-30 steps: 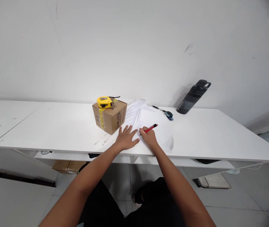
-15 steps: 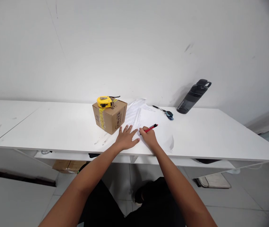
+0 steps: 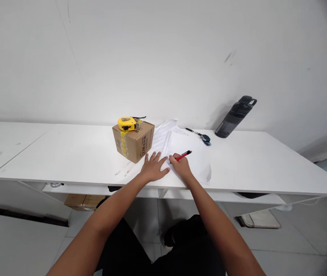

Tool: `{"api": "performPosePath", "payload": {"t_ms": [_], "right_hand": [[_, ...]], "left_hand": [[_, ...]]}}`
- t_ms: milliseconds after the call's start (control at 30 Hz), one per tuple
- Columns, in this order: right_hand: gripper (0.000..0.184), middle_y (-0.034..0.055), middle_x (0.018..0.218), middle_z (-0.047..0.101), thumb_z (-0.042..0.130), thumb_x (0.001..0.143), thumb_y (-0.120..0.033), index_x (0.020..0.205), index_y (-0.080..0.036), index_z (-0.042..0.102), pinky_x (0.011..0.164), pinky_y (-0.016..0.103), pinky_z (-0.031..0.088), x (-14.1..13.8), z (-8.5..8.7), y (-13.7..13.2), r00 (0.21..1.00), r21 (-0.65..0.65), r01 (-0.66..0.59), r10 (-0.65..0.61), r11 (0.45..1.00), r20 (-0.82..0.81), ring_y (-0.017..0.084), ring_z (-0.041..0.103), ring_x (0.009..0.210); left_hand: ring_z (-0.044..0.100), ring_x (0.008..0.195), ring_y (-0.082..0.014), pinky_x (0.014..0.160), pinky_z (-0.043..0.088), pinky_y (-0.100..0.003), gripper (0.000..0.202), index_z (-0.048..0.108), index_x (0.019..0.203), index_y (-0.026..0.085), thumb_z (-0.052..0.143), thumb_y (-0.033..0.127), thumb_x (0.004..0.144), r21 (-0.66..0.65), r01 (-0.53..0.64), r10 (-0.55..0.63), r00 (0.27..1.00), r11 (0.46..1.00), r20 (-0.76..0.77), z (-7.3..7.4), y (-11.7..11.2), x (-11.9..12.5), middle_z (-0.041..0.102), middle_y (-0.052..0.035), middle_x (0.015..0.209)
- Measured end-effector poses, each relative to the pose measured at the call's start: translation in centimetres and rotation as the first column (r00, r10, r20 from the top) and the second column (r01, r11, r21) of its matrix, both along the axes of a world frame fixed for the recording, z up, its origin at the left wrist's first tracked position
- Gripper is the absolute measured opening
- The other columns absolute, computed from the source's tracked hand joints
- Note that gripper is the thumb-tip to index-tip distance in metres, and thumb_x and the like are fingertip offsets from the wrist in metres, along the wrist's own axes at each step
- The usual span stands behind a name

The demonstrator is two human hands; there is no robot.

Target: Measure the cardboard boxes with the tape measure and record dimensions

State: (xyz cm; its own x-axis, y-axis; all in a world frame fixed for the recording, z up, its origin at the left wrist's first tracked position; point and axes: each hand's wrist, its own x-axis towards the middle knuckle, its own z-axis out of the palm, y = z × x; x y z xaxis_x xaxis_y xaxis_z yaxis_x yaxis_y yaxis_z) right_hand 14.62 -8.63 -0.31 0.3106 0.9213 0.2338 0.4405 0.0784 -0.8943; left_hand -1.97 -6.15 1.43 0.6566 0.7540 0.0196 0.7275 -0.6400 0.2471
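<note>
A: In the head view, what lies around the middle of the frame?
B: The left hand [image 3: 153, 168] is just below centre, palm down, its grip unclenched and fingers spread. Just beside it, a little right in the frame, is the right hand [image 3: 180, 165].

A: And that one's grip?
B: Closed around a red pen [image 3: 185, 154], whose black-clipped end slants toward the upper right. The fingers hide the tip, so I can't tell whether it touches the white paper [image 3: 193, 151] below.

A: Where exactly is that paper?
B: Right of centre on the tabletop [image 3: 246, 165], one corner curling at its lower right. Written sheets [image 3: 162, 132] stick out toward its upper left.

A: Anything close to the left fingertips?
B: A cardboard box [image 3: 136, 147], left of centre, with a yellow tape measure [image 3: 127, 124] on top.

A: What about the right half?
B: A black pen [image 3: 191, 132] lies above the paper, pointing down at a small dark item [image 3: 205, 139] too small to identify. Farther toward the upper right stands a dark bottle [image 3: 232, 120], near the wall [image 3: 163, 65].
</note>
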Motion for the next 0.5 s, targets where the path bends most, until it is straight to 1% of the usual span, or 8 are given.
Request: {"api": "performPosePath", "payload": {"t_ms": [67,133,200,267,333,500], "right_hand": [[0.035,-0.0060,0.049,0.037,0.052,0.079,-0.041,0.054,-0.024,0.035,0.055,0.027,0.031,0.03,0.03,-0.06,1.000,0.015,0.009,-0.009,1.000,-0.019,0.013,0.037,0.054],[0.034,-0.0057,0.050,0.038,0.051,0.080,-0.041,0.055,-0.024,0.035,0.056,0.027,0.032,0.08,0.03,-0.13,0.997,0.046,0.056,-0.053,0.997,-0.060,0.013,0.037,0.055],[0.035,-0.0059,0.050,0.035,0.051,0.080,-0.040,0.055,-0.024,0.033,0.055,0.026,0.032,0.15,-0.04,-0.16,0.989,0.067,0.118,-0.112,0.991,-0.093,0.013,0.035,0.055],[0.037,-0.0064,0.049,0.032,0.051,0.080,-0.039,0.054,-0.024,0.031,0.054,0.026,0.030,0.22,-0.15,-0.12,0.987,0.063,0.145,-0.140,0.987,-0.081,0.012,0.033,0.054],[0.037,-0.0065,0.049,0.032,0.051,0.080,-0.039,0.053,-0.024,0.031,0.054,0.027,0.029,0.27,-0.24,-0.04,0.991,0.046,0.130,-0.128,0.990,-0.044,0.012,0.032,0.053],[0.035,-0.0055,0.049,0.038,0.050,0.081,-0.040,0.053,-0.023,0.035,0.056,0.028,0.030,0.24,-0.12,0.01,0.996,0.018,0.087,-0.087,0.996,-0.001,0.013,0.037,0.054]], "left_hand": [[0.008,0.149,-0.0284,0.118,0.003,-0.056,0.069,0.028,0.150,0.033,0.026,0.068,0.089,0.000,-0.004,0.004,1.000,1.000,-0.003,-0.01,0.00,0.01,0.017,-0.0021,0.162],[0.008,0.149,-0.0287,0.118,0.003,-0.056,0.070,0.028,0.150,0.033,0.026,0.068,0.089,0.003,-0.006,0.006,1.000,1.000,-0.004,-0.01,-0.01,0.02,0.017,-0.0021,0.162],[0.008,0.149,-0.0290,0.118,0.003,-0.057,0.070,0.029,0.149,0.033,0.026,0.069,0.089,0.004,-0.003,0.003,1.000,1.000,-0.003,-0.02,-0.01,0.03,0.016,-0.0028,0.162],[0.009,0.149,-0.0289,0.117,0.003,-0.057,0.070,0.029,0.150,0.033,0.026,0.069,0.089,0.009,-0.002,0.002,1.000,1.000,-0.002,-0.06,0.00,0.04,0.016,-0.0038,0.162],[0.009,0.149,-0.0286,0.117,0.004,-0.057,0.071,0.029,0.150,0.032,0.025,0.069,0.089,0.017,-0.002,0.002,1.000,1.000,-0.004,-0.15,0.05,0.04,0.017,-0.0049,0.161],[0.009,0.149,-0.0297,0.117,0.004,-0.058,0.072,0.030,0.150,0.031,0.024,0.069,0.089,0.029,0.005,-0.005,1.000,1.000,-0.006,-0.34,0.20,0.03,0.018,-0.0056,0.161]]}}
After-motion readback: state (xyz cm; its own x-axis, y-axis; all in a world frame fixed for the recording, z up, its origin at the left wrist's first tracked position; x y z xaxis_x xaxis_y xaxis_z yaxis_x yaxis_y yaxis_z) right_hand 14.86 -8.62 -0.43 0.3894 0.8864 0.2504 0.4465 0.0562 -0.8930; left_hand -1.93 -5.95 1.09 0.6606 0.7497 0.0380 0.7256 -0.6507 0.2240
